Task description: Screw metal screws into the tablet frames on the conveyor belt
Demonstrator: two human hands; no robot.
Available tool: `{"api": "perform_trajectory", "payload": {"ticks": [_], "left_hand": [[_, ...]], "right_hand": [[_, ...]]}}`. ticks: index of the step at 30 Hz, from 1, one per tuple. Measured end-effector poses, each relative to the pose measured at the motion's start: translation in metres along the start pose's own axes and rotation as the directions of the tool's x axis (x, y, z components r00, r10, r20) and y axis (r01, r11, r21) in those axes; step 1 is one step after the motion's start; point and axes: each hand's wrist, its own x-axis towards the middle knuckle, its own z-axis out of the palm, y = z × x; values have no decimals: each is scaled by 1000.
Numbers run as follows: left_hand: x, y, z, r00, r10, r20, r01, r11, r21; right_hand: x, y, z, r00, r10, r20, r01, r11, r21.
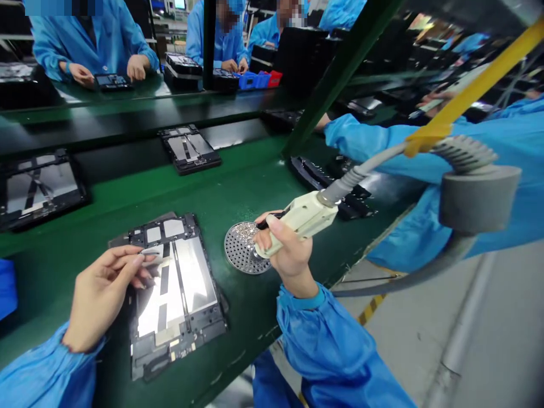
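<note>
My right hand (289, 249) is wrapped round a cream electric screwdriver (308, 214) with a grey cable sleeve at its rear. Its front end points down at a round, perforated metal screw tray (241, 258), where small screws (246, 231) lie heaped on the far side. The driver's tip is hidden by my fingers and the tray. My left hand (108, 292) pinches a small, thin, dark grey piece (149, 253) above an opened tablet (193, 272). That tablet lies on the green bench, its silvery inside facing up and dark boards along its near end.
More opened tablets lie farther back, one at the left (40, 184) and one at centre (189, 148). Dark casings (352, 195) sit to the right, near a co-worker's blue sleeve (361, 139). A green post (335, 79) and a yellow strap (480, 85) cross the right side.
</note>
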Motion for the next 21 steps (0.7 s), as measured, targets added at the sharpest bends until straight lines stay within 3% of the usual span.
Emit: {"api": "perform_trajectory", "payload": {"ticks": [7, 14, 21], "left_hand": [[17, -2, -9, 998, 27, -64, -23, 997, 69], [66, -22, -9, 992, 20, -124, -12, 998, 69], [99, -33, -6, 998, 53, -38, -44, 977, 208]], "right_hand": [[-1, 2, -2, 1000, -2, -18, 2, 1000, -28], [-1, 5, -8, 997, 58, 53, -56, 997, -43], [0, -34, 9, 994, -3, 111, 0, 1000, 26]]}}
